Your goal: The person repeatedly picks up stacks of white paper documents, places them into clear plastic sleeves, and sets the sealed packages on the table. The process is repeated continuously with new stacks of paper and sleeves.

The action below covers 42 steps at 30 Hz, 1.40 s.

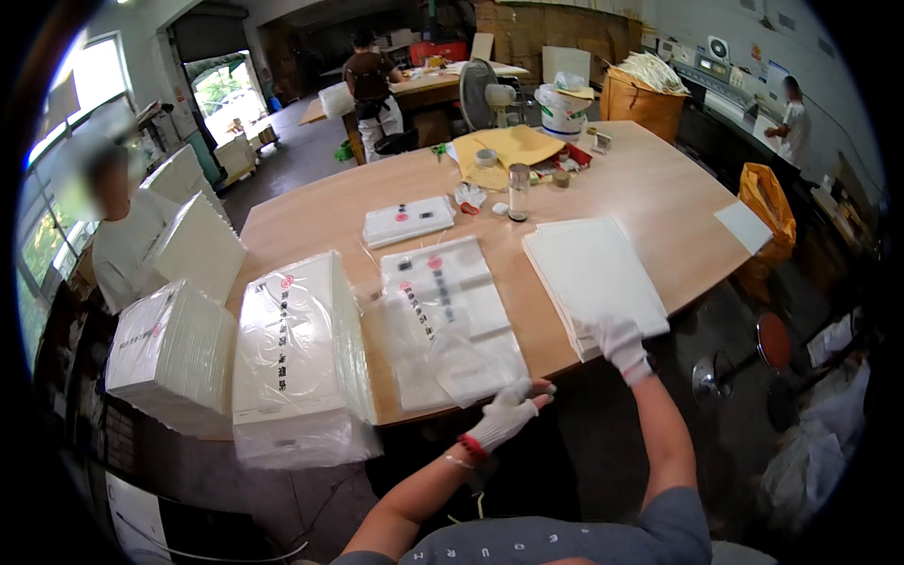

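My left hand (507,416), in a white glove with bare fingertips, hovers at the table's near edge. Its fingers are stretched out and hold nothing. Just beyond it lies a flat pile of clear printed plastic bags (457,320). My right hand (620,347), also gloved, is on the near edge of a stack of white sheets (598,268); blur hides whether its fingers grip a sheet. Left of the bags is a tall pile of plastic-wrapped white packs (282,344) with red and black print. A folded pile of printed bags (408,221) rests farther back.
More wrapped packs (169,344) stand at the left, where a person (127,226) is close by. A glass bottle (519,193), yellow paper (513,146) and tape sit toward the table's far side. An orange bag (767,212) and a round stool (774,341) are at right.
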{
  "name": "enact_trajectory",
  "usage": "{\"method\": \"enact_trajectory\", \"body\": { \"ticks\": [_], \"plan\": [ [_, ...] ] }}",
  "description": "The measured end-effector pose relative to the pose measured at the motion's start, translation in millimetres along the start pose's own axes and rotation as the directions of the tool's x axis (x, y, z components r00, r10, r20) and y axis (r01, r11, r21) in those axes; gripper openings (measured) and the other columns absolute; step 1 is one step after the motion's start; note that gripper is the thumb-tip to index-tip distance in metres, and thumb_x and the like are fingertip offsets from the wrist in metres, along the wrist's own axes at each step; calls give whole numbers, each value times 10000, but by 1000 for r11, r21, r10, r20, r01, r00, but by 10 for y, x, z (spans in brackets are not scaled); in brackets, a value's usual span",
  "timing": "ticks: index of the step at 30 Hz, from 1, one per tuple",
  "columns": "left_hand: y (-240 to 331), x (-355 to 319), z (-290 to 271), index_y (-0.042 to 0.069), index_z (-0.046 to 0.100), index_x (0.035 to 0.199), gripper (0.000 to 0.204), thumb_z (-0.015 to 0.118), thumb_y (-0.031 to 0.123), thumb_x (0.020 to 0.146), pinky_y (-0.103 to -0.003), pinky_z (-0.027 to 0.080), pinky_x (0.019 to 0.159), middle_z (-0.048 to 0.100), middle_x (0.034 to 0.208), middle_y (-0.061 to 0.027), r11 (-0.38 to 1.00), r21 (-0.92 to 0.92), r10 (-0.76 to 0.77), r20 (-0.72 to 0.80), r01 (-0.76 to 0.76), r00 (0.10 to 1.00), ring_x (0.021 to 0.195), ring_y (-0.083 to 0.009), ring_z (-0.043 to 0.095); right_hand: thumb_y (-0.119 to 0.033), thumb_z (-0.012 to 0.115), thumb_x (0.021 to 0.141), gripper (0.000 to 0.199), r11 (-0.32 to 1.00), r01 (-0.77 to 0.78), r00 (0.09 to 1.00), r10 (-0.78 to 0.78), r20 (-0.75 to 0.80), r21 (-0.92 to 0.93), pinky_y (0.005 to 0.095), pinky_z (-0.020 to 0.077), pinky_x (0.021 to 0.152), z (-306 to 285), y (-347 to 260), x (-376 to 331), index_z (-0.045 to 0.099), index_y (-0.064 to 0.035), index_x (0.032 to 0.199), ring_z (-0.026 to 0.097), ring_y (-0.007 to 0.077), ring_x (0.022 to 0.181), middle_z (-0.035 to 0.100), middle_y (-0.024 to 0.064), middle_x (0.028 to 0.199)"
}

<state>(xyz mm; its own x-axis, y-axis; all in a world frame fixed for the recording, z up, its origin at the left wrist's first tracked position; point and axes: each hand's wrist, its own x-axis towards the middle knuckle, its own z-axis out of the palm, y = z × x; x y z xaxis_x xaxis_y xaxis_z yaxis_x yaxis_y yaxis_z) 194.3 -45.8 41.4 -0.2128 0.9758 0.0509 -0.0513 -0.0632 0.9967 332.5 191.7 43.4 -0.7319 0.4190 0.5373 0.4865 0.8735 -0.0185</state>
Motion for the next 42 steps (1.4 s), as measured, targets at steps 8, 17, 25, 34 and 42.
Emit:
{"method": "enact_trajectory", "body": {
  "ticks": [8,17,25,34,42],
  "plan": [
    [-412,-155,-137,8,319,1337,513,486,135,869,-326,394,970,470,1282,-62,841,-360,-405,78,404,911,1138,-204,475,-290,538,834,280,580,-275,919,-76,387,767,360,485,749,-606,-772,-773,617,-65,982,601,259,876,618,109,927],
    [-1008,-437,269,69,264,1372,630,515,221,814,-428,402,912,446,1270,-206,478,858,130,-279,186,952,1145,-365,464,-213,536,901,479,-218,-468,802,304,515,857,388,390,951,463,-1425,-1293,358,34,1271,450,255,1115,457,160,1236],
    [140,-518,-182,25,422,1273,498,571,105,805,-393,466,803,507,1189,-162,400,889,654,-107,-223,749,1004,-283,527,-193,464,906,393,-448,-240,805,404,435,861,370,422,913,-140,-1677,-910,429,13,1240,497,236,1054,503,136,1182],
    [455,25,-1162,16,429,1273,517,575,257,840,-362,443,769,550,1201,-143,900,396,-106,-209,183,972,885,-156,555,-103,582,774,338,334,-374,884,410,224,865,334,469,794,-821,-1114,-977,542,17,1088,579,214,873,598,124,1022],
    [750,123,-1400,17,500,1189,378,474,302,941,-234,472,762,586,1104,-91,931,-366,-128,-281,17,951,900,-117,556,-127,634,708,266,896,-56,976,-43,212,441,387,516,692,-986,-1304,-648,625,-80,970,611,358,812,603,154,1051]
  ]
}}
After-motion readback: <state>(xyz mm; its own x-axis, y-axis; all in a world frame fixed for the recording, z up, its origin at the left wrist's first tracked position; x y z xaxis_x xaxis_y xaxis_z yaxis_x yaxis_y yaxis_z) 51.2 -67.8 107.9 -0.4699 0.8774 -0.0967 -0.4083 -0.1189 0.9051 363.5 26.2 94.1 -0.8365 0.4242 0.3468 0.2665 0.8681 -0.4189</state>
